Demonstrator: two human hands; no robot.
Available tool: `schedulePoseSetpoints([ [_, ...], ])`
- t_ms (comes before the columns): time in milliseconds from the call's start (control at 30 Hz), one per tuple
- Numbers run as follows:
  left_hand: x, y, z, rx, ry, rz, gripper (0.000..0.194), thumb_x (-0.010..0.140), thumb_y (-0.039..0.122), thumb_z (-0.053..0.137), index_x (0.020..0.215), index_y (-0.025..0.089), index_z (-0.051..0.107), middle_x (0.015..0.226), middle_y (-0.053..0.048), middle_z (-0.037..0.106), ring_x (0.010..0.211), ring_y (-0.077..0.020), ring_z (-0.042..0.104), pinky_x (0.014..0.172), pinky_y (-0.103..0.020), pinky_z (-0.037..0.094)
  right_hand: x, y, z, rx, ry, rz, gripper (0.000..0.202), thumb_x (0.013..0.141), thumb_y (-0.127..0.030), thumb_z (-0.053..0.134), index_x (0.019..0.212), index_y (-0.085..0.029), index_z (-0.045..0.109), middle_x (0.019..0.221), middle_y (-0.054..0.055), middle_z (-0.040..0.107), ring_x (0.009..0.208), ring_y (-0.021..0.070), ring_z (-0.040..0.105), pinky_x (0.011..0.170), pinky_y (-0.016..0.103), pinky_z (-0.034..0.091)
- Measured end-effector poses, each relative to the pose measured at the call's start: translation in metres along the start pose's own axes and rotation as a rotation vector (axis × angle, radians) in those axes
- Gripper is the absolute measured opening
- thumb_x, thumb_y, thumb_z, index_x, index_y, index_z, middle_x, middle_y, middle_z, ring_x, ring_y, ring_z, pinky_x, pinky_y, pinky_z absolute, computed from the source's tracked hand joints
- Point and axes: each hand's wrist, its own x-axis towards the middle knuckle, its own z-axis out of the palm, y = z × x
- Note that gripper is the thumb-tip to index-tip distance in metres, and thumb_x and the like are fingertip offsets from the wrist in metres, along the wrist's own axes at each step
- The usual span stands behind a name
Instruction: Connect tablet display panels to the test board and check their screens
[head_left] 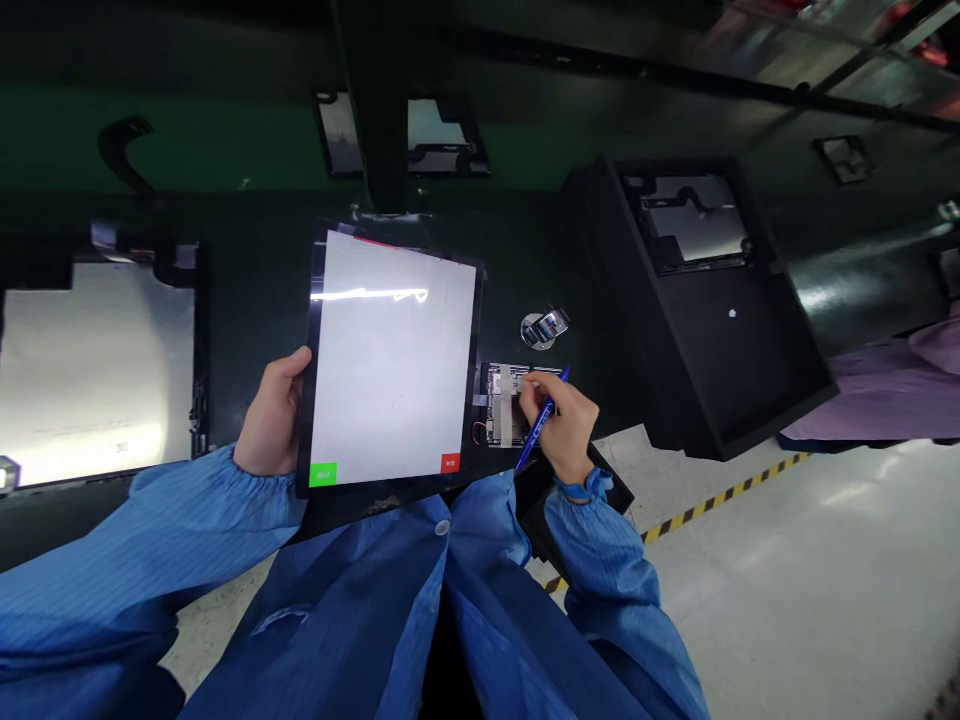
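Note:
My left hand (275, 415) grips the left edge of a tablet screen (394, 370), thumb at its front edge and the other fingers hidden behind. The screen is lit white, with a green box at its lower left and a red one at its lower right. To its right lies a circuit board (495, 410) with a strip of pale tape, joined to the screen by a short flat cable. My right hand (566, 425) is closed around a blue pen (534, 435), its fingers over the board's right part. Whether the fingertips touch the board is hidden.
A small metal part on a round base (545, 328) stands beyond the board. At right is a black open box (675, 350) with a screen panel (694, 220) inside. Another large panel (105, 370) lies at left. A dark post (379, 120) rises behind the screen. A person's purple sleeve (877, 380) shows far right.

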Motion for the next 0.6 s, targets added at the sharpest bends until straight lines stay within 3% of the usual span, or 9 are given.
schedulePoseSetpoints([
  [167,-0.003,0.001,0.001,-0.074,-0.073,-0.072,0.037,0.094,0.037,0.043,0.101,0.020,0.075,0.080,0.000,0.079,0.106,-0.0263,0.073,0.088,-0.039,0.063,0.012,-0.033,-0.006,-0.057,-0.363,0.109,0.014,0.082,-0.032,0.065,0.091,-0.022,0.061,0.071,-0.002,0.065,0.066,0.0156,0.063,0.065,0.025,0.041],
  [300,-0.004,0.001,0.001,-0.090,-0.064,-0.084,0.038,0.093,0.036,0.044,0.114,0.021,0.072,0.087,0.000,0.080,0.110,-0.0258,0.071,0.092,-0.040,0.061,0.029,-0.050,-0.007,-0.308,-0.513,0.175,0.017,0.076,-0.031,0.063,0.089,-0.022,0.059,0.070,0.001,0.067,0.067,0.0215,0.065,0.060,0.027,0.034],
  [467,-0.004,0.001,0.000,-0.115,-0.086,-0.077,0.039,0.092,0.035,0.045,0.118,0.020,0.070,0.093,-0.001,0.080,0.106,-0.0247,0.073,0.089,-0.037,0.062,0.032,-0.060,-0.001,-0.482,-0.516,0.186,0.023,0.075,-0.033,0.061,0.093,-0.018,0.058,0.074,0.007,0.070,0.065,0.0238,0.066,0.056,0.029,0.031],
  [533,-0.002,0.002,-0.003,-0.097,-0.067,-0.070,0.040,0.087,0.036,0.051,0.118,0.019,0.069,0.093,0.000,0.079,0.103,-0.0249,0.074,0.085,-0.034,0.063,0.030,-0.054,-0.001,-0.381,-0.471,0.139,0.017,0.073,-0.029,0.062,0.087,-0.020,0.058,0.067,0.002,0.067,0.060,0.0200,0.063,0.056,0.028,0.033],
  [600,0.000,0.006,-0.008,-0.042,0.009,-0.019,0.044,0.080,0.037,0.057,0.119,0.019,0.069,0.092,0.002,0.079,0.099,-0.0263,0.074,0.078,-0.033,0.064,0.031,-0.041,-0.005,-0.200,-0.306,0.074,0.009,0.073,-0.025,0.061,0.079,-0.023,0.055,0.061,-0.002,0.063,0.057,0.0163,0.060,0.057,0.027,0.039],
])
